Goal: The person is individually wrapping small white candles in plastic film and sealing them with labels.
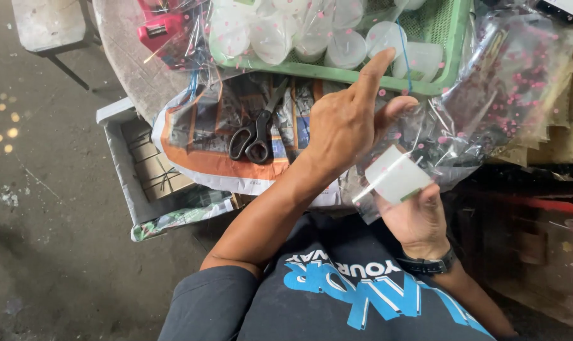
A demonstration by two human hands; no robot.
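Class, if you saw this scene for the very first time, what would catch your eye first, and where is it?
The left hand at centre, forefinger raised, over the right hand holding a white plastic cup. Black scissors lie on printed paper to the left, and a green basket of white cups sits along the top.

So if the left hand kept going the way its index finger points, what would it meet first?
Probably the green basket of white plastic cups: the left hand points its index finger up toward the basket's near rim. Height above it is unclear.
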